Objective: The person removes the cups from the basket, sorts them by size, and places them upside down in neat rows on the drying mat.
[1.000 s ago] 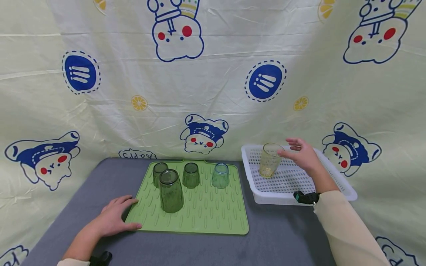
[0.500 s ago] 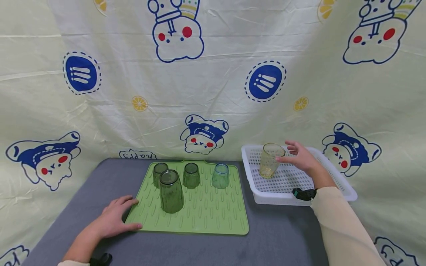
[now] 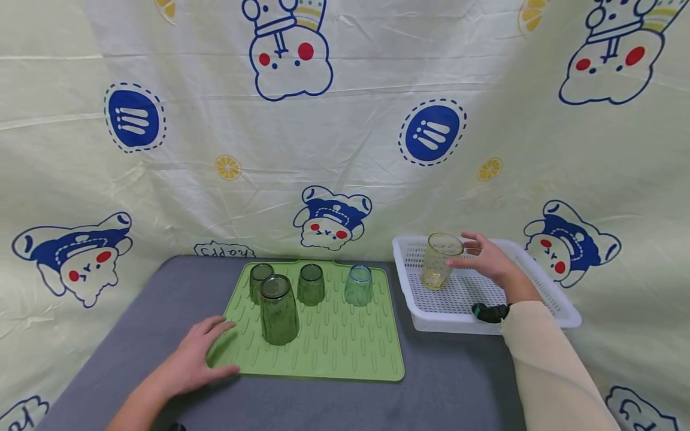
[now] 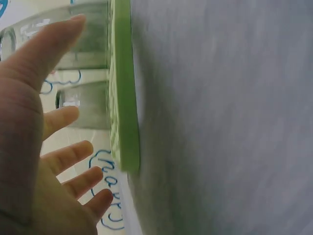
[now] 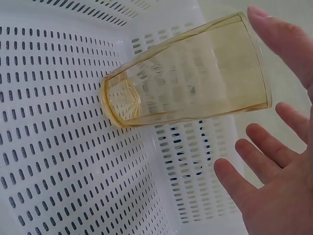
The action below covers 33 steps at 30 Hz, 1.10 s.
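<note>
My left hand (image 3: pixel 199 356) hovers with spread fingers over the left edge of the green ribbed drying mat (image 3: pixel 350 353). Nearest to it on the mat is a tall green glass (image 3: pixel 279 317), its narrower end up. Behind stand two short green glasses and a short blue glass (image 3: pixel 358 288). At the right, a yellow-tinted glass (image 5: pixel 195 78) stands upright in the white perforated basket (image 3: pixel 431 322). Close beside its rim is my right hand (image 3: pixel 487 263), thumb and fingers apart; in the right wrist view the thumb tip is right at the rim.
A grey cloth (image 3: pixel 323 407) covers the table under the mat and basket. Behind rises a pale printed curtain (image 3: pixel 366 137). The basket's raised walls surround the yellow glass.
My left hand has shifted right, farther over the mat's edge. My right hand has come slightly lower beside the yellow glass. The glasses stay where they were.
</note>
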Each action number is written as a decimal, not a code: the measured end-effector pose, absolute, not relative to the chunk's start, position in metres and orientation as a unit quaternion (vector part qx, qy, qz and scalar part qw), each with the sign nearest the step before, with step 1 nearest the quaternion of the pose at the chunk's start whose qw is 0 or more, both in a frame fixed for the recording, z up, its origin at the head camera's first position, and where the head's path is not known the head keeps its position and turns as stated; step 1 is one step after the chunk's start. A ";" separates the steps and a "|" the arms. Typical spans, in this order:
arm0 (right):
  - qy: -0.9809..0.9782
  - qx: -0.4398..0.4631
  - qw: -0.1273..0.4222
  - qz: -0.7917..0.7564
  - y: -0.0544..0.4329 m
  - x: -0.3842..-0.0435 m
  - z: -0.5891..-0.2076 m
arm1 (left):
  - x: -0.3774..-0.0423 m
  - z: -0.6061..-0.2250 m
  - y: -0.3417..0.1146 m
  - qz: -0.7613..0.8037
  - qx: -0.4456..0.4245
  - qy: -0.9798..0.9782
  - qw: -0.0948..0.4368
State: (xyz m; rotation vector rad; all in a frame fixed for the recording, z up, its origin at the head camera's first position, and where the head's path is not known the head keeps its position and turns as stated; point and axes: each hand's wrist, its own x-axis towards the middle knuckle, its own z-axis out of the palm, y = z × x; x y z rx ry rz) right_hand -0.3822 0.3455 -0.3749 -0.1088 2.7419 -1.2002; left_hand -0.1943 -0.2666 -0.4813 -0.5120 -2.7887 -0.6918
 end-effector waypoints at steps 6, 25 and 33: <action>0.910 -0.037 0.079 -0.405 0.347 -0.390 -0.381 | -0.187 -0.483 -0.250 -0.277 -0.193 -0.932 0.131; 0.889 -0.033 0.133 -0.437 0.354 -0.402 -0.397 | -0.178 -0.474 -0.187 -0.443 -0.283 -0.840 0.134; 0.883 -0.048 0.138 -0.446 0.348 -0.408 -0.402 | -0.180 -0.470 -0.161 -0.547 -0.322 -0.768 0.089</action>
